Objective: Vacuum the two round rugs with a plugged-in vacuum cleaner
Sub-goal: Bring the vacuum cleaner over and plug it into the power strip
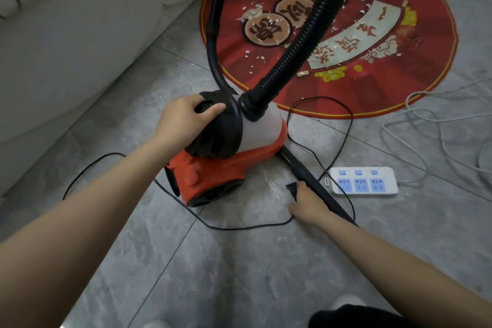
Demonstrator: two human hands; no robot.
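An orange vacuum cleaner with a white canister and black lid stands on the grey tile floor. My left hand grips the black handle on its lid. A ribbed black hose rises from the lid out of the top of the view. My right hand holds the vacuum's black plug low over the floor, just left of a white power strip. The thin black cord loops across the tiles. One round red rug, strewn with white scraps, lies behind the vacuum. No second rug is in view.
A pale sofa fills the upper left. A black wand lies on the floor between my right hand and the power strip. White cables coil on the tiles at right. A dark shape sits at the bottom edge.
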